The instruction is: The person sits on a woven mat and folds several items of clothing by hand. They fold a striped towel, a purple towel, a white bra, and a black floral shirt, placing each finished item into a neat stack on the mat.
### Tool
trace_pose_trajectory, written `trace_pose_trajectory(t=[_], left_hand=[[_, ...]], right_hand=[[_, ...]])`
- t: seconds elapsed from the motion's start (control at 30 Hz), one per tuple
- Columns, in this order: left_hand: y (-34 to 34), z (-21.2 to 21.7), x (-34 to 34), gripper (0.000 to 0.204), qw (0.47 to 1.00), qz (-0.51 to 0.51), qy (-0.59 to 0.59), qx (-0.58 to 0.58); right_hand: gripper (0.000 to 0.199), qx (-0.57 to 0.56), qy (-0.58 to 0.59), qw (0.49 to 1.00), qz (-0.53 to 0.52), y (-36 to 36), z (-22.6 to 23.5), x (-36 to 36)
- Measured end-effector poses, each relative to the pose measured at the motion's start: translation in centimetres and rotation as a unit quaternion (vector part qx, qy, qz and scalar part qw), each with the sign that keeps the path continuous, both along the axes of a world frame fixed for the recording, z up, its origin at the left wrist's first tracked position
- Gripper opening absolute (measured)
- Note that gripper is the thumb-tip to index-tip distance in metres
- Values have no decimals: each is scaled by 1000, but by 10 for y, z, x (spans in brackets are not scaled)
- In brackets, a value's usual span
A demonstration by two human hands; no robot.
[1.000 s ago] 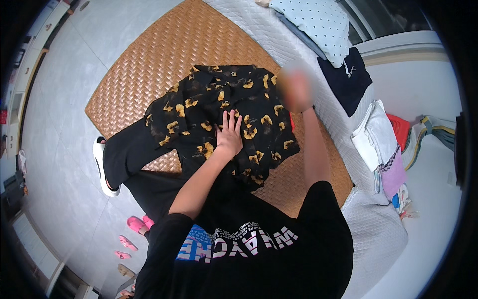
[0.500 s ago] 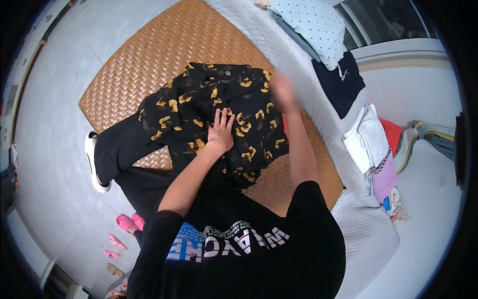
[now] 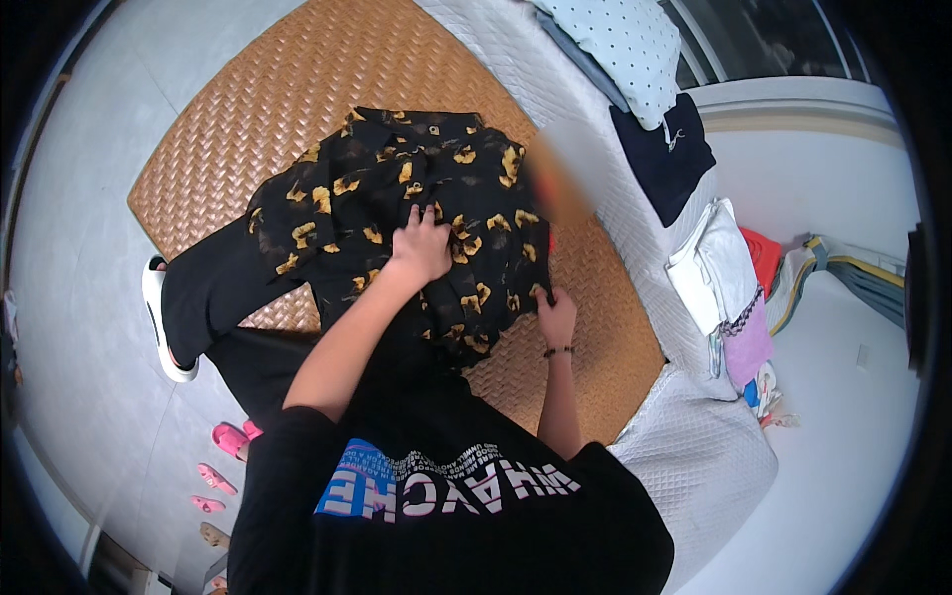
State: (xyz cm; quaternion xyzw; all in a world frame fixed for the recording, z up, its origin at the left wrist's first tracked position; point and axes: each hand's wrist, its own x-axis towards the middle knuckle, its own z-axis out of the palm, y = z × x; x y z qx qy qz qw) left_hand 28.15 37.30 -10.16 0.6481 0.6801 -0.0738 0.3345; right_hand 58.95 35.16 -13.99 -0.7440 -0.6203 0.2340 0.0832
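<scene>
A black shirt (image 3: 392, 233) with yellow flowers lies spread on a woven mat, its collar toward the far side. My left hand (image 3: 421, 250) rests on the middle of the shirt front, near the button line, with slightly bent fingers apart. At the shirt's right edge, my right hand (image 3: 557, 315) pinches the cloth close to its near corner. A dark beaded bracelet (image 3: 558, 351) is on my right wrist. The near left part of the shirt meets my black trouser leg (image 3: 223, 283).
The brown woven mat (image 3: 228, 149) lies beside a white quilted couch (image 3: 595, 213). On the couch are a dotted pillow (image 3: 620, 59), a dark folded garment (image 3: 664, 159) and white clothes (image 3: 709, 268). Pink slippers (image 3: 230, 439) are on the floor. A blurred patch hides part of the mat's right side.
My right hand has come down from the shirt's far right side to its near right edge and taken hold there. My left hand's fingers have drawn in from a wider spread.
</scene>
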Motion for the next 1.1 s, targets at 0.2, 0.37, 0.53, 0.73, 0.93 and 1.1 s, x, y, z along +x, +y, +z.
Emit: trace_pose_trajectory(t=[0.2,0.37,0.53,0.73,0.93,1.1], left_hand=[[113,-17,-43,26,914,177,-33,363],[162,-59,-71,41,961,18,-23,275],[198,-56,-88,30,968,60,-152,193],[202,-64,-92,34,919,133,-175,327],[103,-8,-32,37,884,71,-168,431],[11,-28,37,62,970,96,-72,209]], right_hand=[[27,-25,103,988,-111,-47,15,24],[25,-50,135,985,-94,-75,19,17],[29,-140,157,974,-79,-91,12,30],[26,-80,49,995,28,-75,23,34],[18,190,119,970,93,71,63,-74],[45,-30,74,988,131,187,12,-143]])
